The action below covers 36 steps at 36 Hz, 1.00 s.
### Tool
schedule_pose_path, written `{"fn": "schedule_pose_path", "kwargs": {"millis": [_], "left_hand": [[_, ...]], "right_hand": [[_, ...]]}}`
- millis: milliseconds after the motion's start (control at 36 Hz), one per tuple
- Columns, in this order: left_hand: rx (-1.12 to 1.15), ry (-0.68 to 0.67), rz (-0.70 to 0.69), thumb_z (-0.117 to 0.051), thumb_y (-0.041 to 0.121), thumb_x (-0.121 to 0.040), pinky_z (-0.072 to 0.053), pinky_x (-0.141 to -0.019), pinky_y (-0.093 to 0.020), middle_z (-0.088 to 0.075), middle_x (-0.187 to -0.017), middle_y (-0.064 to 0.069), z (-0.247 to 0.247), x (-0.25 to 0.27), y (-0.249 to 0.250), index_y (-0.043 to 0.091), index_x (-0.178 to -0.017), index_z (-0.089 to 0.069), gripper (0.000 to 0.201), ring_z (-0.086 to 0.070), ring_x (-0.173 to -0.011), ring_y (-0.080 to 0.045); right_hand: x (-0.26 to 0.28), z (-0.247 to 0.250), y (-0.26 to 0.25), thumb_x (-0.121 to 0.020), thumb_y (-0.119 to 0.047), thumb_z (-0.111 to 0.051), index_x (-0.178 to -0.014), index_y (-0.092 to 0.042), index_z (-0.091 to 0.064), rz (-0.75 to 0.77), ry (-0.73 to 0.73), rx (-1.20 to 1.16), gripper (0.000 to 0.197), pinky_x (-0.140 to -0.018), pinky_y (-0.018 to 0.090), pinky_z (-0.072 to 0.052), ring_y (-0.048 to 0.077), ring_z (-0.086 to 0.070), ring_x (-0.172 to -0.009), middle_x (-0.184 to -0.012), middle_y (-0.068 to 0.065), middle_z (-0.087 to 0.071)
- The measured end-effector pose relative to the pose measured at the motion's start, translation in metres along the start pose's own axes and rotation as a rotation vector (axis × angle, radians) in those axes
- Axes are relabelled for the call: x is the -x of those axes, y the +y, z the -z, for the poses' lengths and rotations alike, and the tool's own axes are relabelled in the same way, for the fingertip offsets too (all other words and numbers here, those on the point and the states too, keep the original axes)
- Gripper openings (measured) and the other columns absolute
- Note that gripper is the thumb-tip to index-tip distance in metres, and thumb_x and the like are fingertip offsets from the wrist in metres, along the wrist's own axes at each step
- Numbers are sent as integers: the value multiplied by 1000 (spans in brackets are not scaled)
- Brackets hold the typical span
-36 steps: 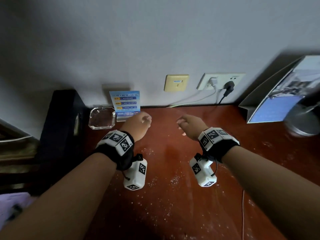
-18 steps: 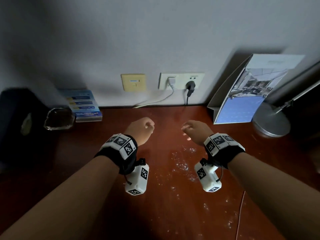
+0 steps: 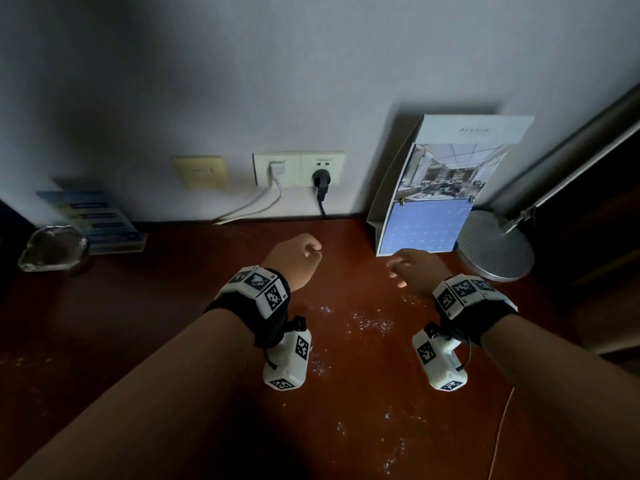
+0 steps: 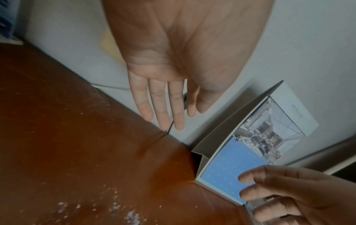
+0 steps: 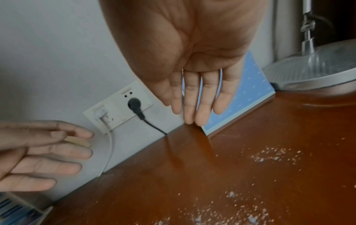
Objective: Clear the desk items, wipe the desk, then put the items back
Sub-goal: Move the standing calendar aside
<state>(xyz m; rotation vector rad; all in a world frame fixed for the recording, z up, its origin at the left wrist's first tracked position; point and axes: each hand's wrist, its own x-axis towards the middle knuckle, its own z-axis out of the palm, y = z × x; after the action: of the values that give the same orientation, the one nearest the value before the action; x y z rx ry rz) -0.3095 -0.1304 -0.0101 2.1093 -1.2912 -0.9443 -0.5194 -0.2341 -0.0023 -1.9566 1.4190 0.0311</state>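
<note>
The clearing step looks barely begun: the red-brown desk (image 3: 156,323) carries all its items and nothing is lifted yet. The next move probably calls for a two-sided hold on the standing calendar (image 3: 429,209), keeping it upright so its folded card base does not collapse.

That calendar leans against the wall at 1 o'clock, a photo panel above a blue grid sheet. The round metal lamp base (image 3: 495,251) sits just beside it at 2 o'clock. At 10 o'clock stands a blue printed card holder (image 3: 93,220), and touching its front is what seems to be a glass ashtray (image 3: 52,249), dim in this light.

The right hand (image 3: 419,271) hovers near the calendar's foot, fingers straight and empty. The left hand (image 3: 294,261) hangs at 12 o'clock, likewise flat and empty. White crumbs (image 3: 370,323) speckle the middle.
</note>
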Motion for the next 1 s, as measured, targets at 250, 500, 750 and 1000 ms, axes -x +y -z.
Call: {"fn": "schedule_pose_path", "kwargs": {"millis": [250, 500, 750, 1000], "left_hand": [[-7, -14, -50, -45, 26, -95, -39, -94, -25, -60, -125, 0, -17, -25, 44, 19, -123, -56, 30, -54, -118, -17], [20, -38, -68, -43, 26, -97, -38, -84, -22, -58, -126, 0, -39, -54, 78, 19, -126, -51, 31, -56, -110, -16], [39, -50, -50, -43, 26, -96, -42, -86, -26, -55, -133, -4, -49, -89, 102, 19, -131, -45, 36, -56, -111, -21], [57, -71, -19, -43, 28, -96, -36, -94, -24, -46, -143, -3, -59, -123, 113, 21, -144, -33, 49, -47, -126, -21]], "right_hand": [[-9, 33, 34, -94, -19, -48, -94, -21, -63, -51, 49, -45, 15, -85, 33, -53, 21, -68, -83, -98, 3, -70], [-32, 68, 72, -92, -16, -51, -104, -15, -65, -117, 134, -78, 18, -79, 31, -49, 29, -67, -89, -105, 9, -67], [-73, 107, 100, -91, -15, -53, -111, -12, -63, -156, 163, 26, 23, -94, 31, -45, 28, -63, -101, -114, 10, -65], [-113, 131, 106, -87, -26, -57, -130, -18, -48, -208, 187, 59, 45, -99, 44, -45, 34, -61, -109, -121, 11, -61]]}}
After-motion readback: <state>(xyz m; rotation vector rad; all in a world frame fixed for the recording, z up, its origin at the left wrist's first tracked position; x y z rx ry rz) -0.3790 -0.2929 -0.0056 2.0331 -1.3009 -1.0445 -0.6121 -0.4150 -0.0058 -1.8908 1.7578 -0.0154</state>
